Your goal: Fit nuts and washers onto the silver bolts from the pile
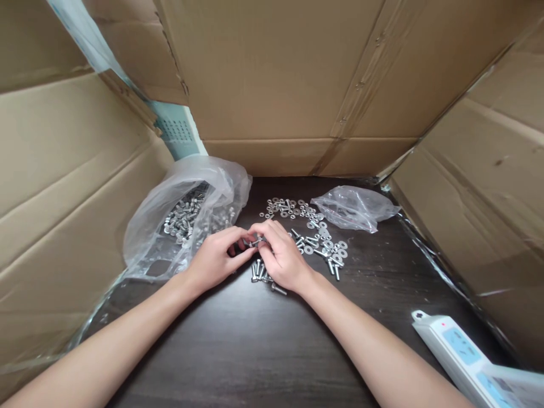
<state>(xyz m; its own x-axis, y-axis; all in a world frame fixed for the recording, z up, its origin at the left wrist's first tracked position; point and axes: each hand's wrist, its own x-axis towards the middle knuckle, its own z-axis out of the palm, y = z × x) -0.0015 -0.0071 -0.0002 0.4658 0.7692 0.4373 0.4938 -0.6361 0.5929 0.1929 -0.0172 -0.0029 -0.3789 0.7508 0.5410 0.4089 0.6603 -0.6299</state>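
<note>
My left hand (219, 258) and my right hand (280, 255) meet at the middle of the dark wooden table (238, 345), fingers pinched together on a small silver bolt (254, 242) held between them. Just below the hands lie a few loose bolts (260, 273). To the right of my right hand, washers and bolts (317, 235) are scattered over the table. A clear plastic bag (187, 218) with several bolts inside lies open to the left of my left hand.
A crumpled, smaller clear bag (352, 208) lies at the back right. A white power strip (463, 354) sits at the front right corner. Cardboard walls (289, 85) close in the table at left, back and right.
</note>
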